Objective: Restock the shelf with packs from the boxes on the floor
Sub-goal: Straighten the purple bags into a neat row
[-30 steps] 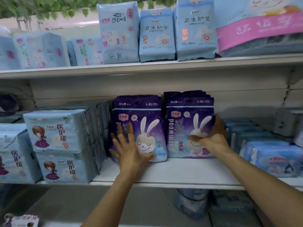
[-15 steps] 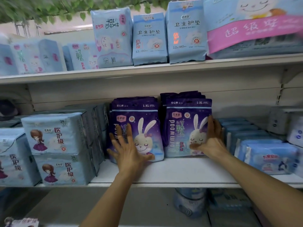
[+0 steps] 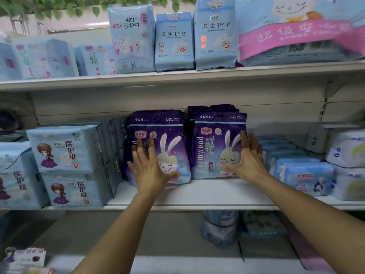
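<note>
— Where do we look from?
— One head-worn wide-angle view, close to the shelving and facing it nearly square. The middle shelf (image 3: pixel 197 191) sits about level with centre; we tilt a little down, so both forearms rise from the bottom edge.

— How much do we take in?
— The upper shelf (image 3: pixel 177 78) bows near the top, with leaves (image 3: pixel 49 6) above. A lower tier shows dimly beneath. No second view, so nothing overlaps.
</note>
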